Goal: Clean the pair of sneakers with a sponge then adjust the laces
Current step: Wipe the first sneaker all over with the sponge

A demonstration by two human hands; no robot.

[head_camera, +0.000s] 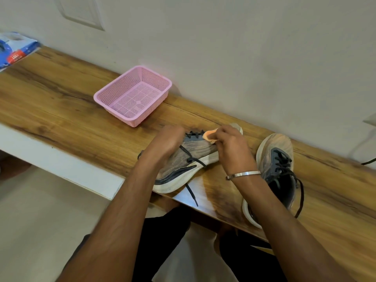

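Note:
A grey-brown sneaker [183, 165] with a white sole and dark laces lies tipped on its side on the wooden shelf [61, 94]. My left hand [165, 142] grips its upper near the collar. An orange sponge [209, 136] is pinched in my right hand [230, 147], which presses it against the shoe's upper by the laces. The second sneaker [278, 169] stands upright to the right, its dark laces loose and trailing.
A pink perforated plastic basket [114, 94] with nothing in it sits further left against the white wall. A blue and red packet [14, 49] lies at the far left end. A dark cable [368, 160] runs at the right edge.

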